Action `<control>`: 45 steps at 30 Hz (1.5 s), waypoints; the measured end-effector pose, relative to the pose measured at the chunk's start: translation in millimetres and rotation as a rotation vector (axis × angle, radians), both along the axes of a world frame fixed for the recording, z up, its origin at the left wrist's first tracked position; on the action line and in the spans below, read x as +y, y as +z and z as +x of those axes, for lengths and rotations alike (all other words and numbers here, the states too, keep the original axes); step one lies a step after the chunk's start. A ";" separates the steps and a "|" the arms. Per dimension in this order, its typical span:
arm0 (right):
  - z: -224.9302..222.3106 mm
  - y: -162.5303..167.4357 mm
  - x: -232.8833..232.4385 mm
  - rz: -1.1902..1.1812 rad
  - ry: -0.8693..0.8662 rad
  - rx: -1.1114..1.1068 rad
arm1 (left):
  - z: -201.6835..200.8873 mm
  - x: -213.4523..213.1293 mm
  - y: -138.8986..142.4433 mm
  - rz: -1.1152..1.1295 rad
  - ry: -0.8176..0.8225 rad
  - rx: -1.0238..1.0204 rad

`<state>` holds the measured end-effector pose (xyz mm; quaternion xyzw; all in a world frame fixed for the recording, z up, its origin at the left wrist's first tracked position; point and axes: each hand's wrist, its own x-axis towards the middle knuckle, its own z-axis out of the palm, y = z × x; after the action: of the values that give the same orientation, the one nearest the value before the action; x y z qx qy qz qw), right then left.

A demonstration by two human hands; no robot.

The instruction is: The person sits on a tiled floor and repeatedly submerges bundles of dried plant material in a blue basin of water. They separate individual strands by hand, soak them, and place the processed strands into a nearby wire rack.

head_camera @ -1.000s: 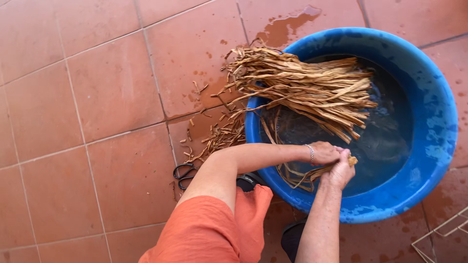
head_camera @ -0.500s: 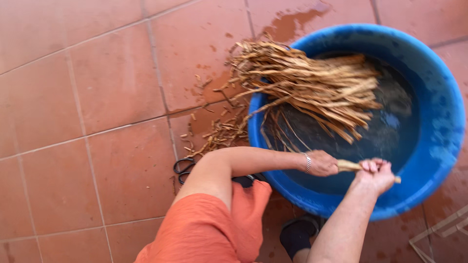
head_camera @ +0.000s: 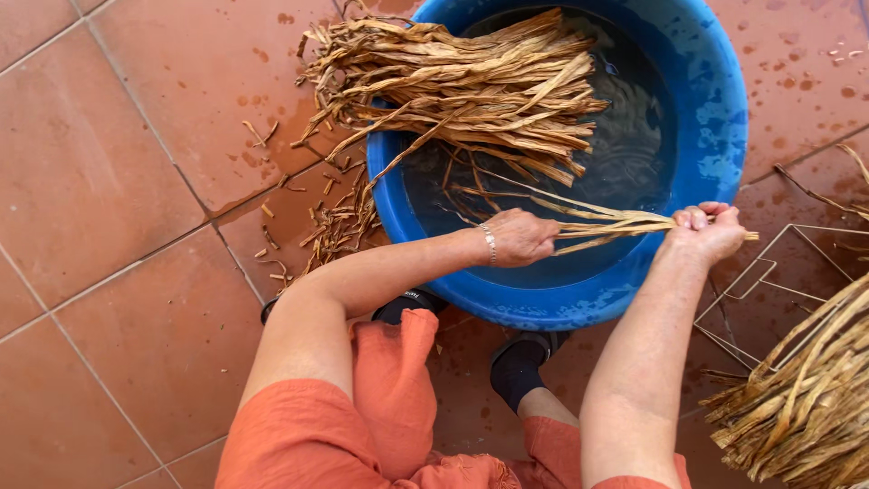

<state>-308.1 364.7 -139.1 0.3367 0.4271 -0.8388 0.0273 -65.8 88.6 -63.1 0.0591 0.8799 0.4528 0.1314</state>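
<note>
My left hand (head_camera: 520, 237) and my right hand (head_camera: 708, 231) both grip a thin bunch of wet straw strands (head_camera: 615, 223), stretched between them over the near rim of a blue plastic tub (head_camera: 715, 127). The left hand wears a bracelet and holds the strands over the dark water. The right hand pinches their end just past the tub's right rim. A large bundle of dried straw (head_camera: 462, 81) lies across the tub's far left rim, half in the water, half over the floor.
Straw scraps (head_camera: 330, 226) litter the wet terracotta tiles left of the tub. A wire frame (head_camera: 769, 290) lies on the floor at right, and another straw bundle (head_camera: 806, 398) fills the lower right corner. My knees in orange trousers are at the bottom.
My right hand has pulled the strands to the right, out past the tub's rim, drawing them taut. The view has shifted closer and rightward, revealing the wire frame and second bundle.
</note>
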 end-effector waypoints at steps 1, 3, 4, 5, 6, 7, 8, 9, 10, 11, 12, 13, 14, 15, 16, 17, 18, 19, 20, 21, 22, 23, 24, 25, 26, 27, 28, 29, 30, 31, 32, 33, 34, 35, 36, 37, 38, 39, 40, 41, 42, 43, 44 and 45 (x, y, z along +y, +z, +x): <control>-6.5 2.9 9.5 0.037 -0.013 0.013 | 7.0 -2.9 -0.8 -0.001 -0.001 -0.019; -16.9 11.4 27.1 0.130 -0.045 0.062 | 22.8 -12.3 -6.9 -0.002 0.001 -0.036; -22.2 15.8 37.2 0.185 -0.067 0.101 | 31.6 -18.1 -12.3 -0.002 0.002 -0.030; -24.9 19.0 45.2 0.207 -0.086 0.141 | 40.1 -25.2 -17.9 -0.003 0.001 -0.023; -27.5 26.4 55.1 0.237 -0.106 0.181 | 46.6 -33.1 -24.5 -0.007 0.018 0.025; -26.7 33.6 61.8 0.269 -0.125 0.218 | 52.2 -41.8 -32.2 -0.009 0.037 0.070; -23.2 38.3 62.5 0.346 -0.096 0.233 | 55.1 -52.4 -39.8 -0.148 0.006 -0.010; -17.9 39.8 56.5 0.422 -0.067 0.249 | 56.0 -62.0 -47.0 -0.291 -0.025 -0.085; -11.0 40.5 47.1 0.495 -0.038 0.267 | 57.7 -67.1 -52.5 -0.410 -0.040 -0.089; 1.3 36.1 31.7 0.590 0.051 0.252 | 58.1 -71.3 -57.2 -0.530 -0.053 -0.092; 20.9 24.7 8.3 0.685 0.142 0.235 | 56.5 -73.4 -60.9 -0.695 -0.126 -0.158; 35.5 14.0 -17.9 0.785 0.180 0.267 | 55.1 -74.0 -63.2 -0.859 -0.201 -0.224; 51.7 3.3 -42.6 0.875 0.295 0.280 | 53.1 -74.0 -64.4 -1.025 -0.277 -0.287; 70.9 -7.6 -65.1 0.986 0.429 0.208 | 49.8 -73.5 -64.8 -0.985 -0.241 -0.250; 91.2 -17.6 -83.9 1.256 0.579 0.279 | 46.9 -72.9 -64.4 -0.946 -0.209 -0.216; 111.3 -27.8 -102.8 1.098 0.658 0.242 | 44.3 -73.0 -63.7 -0.903 -0.182 -0.184; 127.7 -34.3 -114.7 1.087 0.751 0.192 | 40.3 -73.0 -63.4 -0.829 -0.141 -0.139; 142.1 -38.3 -123.8 0.781 0.661 0.066 | 36.8 -74.1 -63.3 -0.758 -0.096 -0.094; 150.7 -39.6 -129.7 0.474 0.561 -0.046 | 32.7 -76.3 -64.1 -0.690 -0.048 -0.045; 155.2 -38.2 -131.0 0.371 0.509 -0.097 | 29.3 -78.3 -65.6 -0.702 -0.042 -0.007; 158.4 -36.4 -132.6 0.268 0.457 -0.151 | 28.0 -79.4 -68.0 -0.712 -0.038 0.028; 158.2 -33.8 -133.0 0.165 0.404 -0.205 | 28.0 -79.9 -71.2 -0.722 -0.035 0.062; 156.4 -31.7 -134.3 0.154 0.422 -0.229 | 29.5 -79.0 -75.1 -0.753 -0.065 0.094; 152.8 -30.3 -136.5 0.143 0.442 -0.250 | 32.2 -76.7 -79.2 -0.784 -0.093 0.129; 149.5 -30.1 -138.9 0.132 0.463 -0.274 | 36.6 -73.8 -83.7 -0.815 -0.120 0.161; 146.9 -31.4 -142.0 0.120 0.447 -0.288 | 41.9 -69.5 -88.3 -0.808 -0.175 0.094; 144.8 -33.3 -144.4 0.105 0.434 -0.299 | 46.6 -65.5 -91.6 -0.805 -0.227 0.027; 143.7 -35.5 -146.0 0.088 0.426 -0.309 | 50.2 -63.3 -94.7 -0.804 -0.274 -0.040; 143.7 -36.6 -145.9 0.146 0.431 -0.318 | 53.7 -61.5 -95.8 -0.801 -0.321 -0.138; 144.5 -37.8 -143.6 0.206 0.435 -0.329 | 56.1 -60.3 -95.4 -0.795 -0.369 -0.237; 145.6 -39.3 -139.4 0.266 0.437 -0.341 | 56.5 -59.8 -93.0 -0.787 -0.418 -0.337; 147.0 -40.1 -132.4 0.344 0.406 -0.312 | 55.7 -59.6 -88.4 -0.802 -0.410 -0.334; 148.0 -35.8 -123.9 0.421 0.376 -0.281 | 52.8 -59.3 -81.7 -0.819 -0.399 -0.330; 149.7 -29.8 -118.2 0.495 0.348 -0.245 | 48.6 -59.2 -73.0 -0.838 -0.385 -0.326; 150.4 -21.3 -114.1 0.458 0.356 -0.168 | 41.3 -58.7 -62.7 -0.758 -0.322 -0.283; 150.3 -9.5 -108.8 0.421 0.363 -0.093 | 32.8 -56.3 -51.3 -0.678 -0.259 -0.241; 151.9 4.3 -105.1 0.385 0.370 -0.021 | 24.0 -52.6 -39.6 -0.526 -0.104 -0.059; 153.7 18.8 -104.5 0.328 0.435 0.030 | 15.4 -47.7 -27.8 -0.371 0.051 0.123; 154.9 34.4 -104.6 0.271 0.501 0.085 | 7.0 -42.4 -16.5 -0.285 0.137 0.331; 154.8 48.7 -106.8 0.212 0.569 0.144 | -3.0 -38.4 -7.4 -0.200 0.225 0.542; 154.3 62.4 -109.1 0.204 0.609 0.171 | -12.9 -33.8 0.3 -0.195 0.246 0.586; 155.3 74.8 -110.1 0.198 0.647 0.194 | -21.6 -29.7 6.0 -0.189 0.266 0.627; 156.8 85.0 -111.4 0.192 0.684 0.214 | -27.3 -26.3 9.3 -0.181 0.283 0.665; 157.5 92.8 -112.9 0.233 0.710 0.260 | -31.5 -23.4 10.6 -0.163 0.225 0.490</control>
<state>-150.6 251.8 -46.3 0.0600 0.6091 -0.7588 0.2229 -97.3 65.2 -52.5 0.0582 0.9200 0.3643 -0.1319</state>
